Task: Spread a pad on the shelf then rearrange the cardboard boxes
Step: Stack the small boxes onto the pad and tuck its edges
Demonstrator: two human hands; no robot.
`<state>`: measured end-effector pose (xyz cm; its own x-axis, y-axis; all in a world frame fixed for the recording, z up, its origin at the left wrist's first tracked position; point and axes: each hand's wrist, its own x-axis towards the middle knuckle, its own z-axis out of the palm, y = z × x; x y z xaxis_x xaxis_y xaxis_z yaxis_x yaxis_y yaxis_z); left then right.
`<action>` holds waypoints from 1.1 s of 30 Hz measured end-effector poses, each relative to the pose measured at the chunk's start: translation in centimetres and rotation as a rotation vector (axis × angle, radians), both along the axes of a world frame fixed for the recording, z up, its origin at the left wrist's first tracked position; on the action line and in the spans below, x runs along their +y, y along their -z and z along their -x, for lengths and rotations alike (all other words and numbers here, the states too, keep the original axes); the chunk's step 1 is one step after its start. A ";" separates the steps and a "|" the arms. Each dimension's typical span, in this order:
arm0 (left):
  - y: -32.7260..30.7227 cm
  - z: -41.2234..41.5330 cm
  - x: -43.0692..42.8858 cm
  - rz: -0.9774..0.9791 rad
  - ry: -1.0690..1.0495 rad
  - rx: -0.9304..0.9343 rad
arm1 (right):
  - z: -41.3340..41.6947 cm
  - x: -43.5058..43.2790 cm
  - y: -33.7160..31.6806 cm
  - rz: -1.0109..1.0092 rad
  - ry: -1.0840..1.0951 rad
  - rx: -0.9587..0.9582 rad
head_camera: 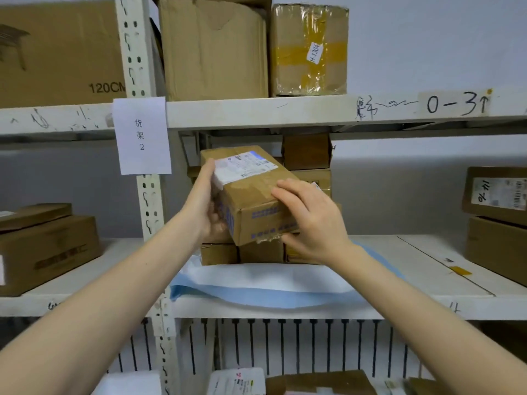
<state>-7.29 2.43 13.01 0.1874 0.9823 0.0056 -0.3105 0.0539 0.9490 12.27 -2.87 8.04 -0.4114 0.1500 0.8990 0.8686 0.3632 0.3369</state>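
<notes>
A brown cardboard box (251, 195) with a white shipping label and blue print is held tilted above the middle shelf (399, 307). My left hand (206, 201) grips its left side and my right hand (310, 220) grips its near right corner. Under and behind it stands a stack of smaller cardboard boxes (309, 166) on a blue and white pad (256, 283) that lies spread and a little wrinkled over the shelf board. The bottom of the stack is partly hidden by the held box and my hands.
Two stacked boxes (496, 220) stand at the right end of the middle shelf, and two more boxes (45, 246) at the left. A slotted upright post (151, 212) with a paper sign (141, 135) divides the bays. Large boxes (214, 49) fill the upper shelf. Parcels (236, 382) lie below.
</notes>
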 end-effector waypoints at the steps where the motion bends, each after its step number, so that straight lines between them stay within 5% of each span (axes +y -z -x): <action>1: 0.0 0.4 1.0 -0.035 -0.013 -0.021 | 0.0 0.2 -0.6 0.008 -0.008 0.025; 5: 0.5 1.3 4.3 -0.202 -0.204 0.059 | 0.1 1.1 -3.2 0.035 -0.010 0.040; 9: 1.3 1.6 7.4 -0.660 -0.479 0.772 | 1.1 3.4 -5.5 0.052 0.032 -0.044; 12: 1.4 1.6 9.7 -0.816 -0.507 1.031 | 2.2 5.0 -6.6 0.031 0.062 -0.092; 15: 0.4 1.0 10.0 -0.843 -0.452 1.196 | 3.4 6.3 -7.4 0.030 0.102 -0.125; 18: -0.3 0.1 10.2 -0.673 -0.342 1.461 | 4.7 7.6 -8.2 0.004 0.133 -0.138; 33: 1.8 1.6 14.4 -1.109 -0.611 1.513 | 9.5 17.4 -9.2 -0.089 0.367 -0.051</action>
<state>-8.87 16.85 11.21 0.3239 0.5841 0.7443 0.9014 -0.4294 -0.0553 2.75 14.51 17.26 -0.3895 0.2176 0.8950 0.9168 -0.0018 0.3994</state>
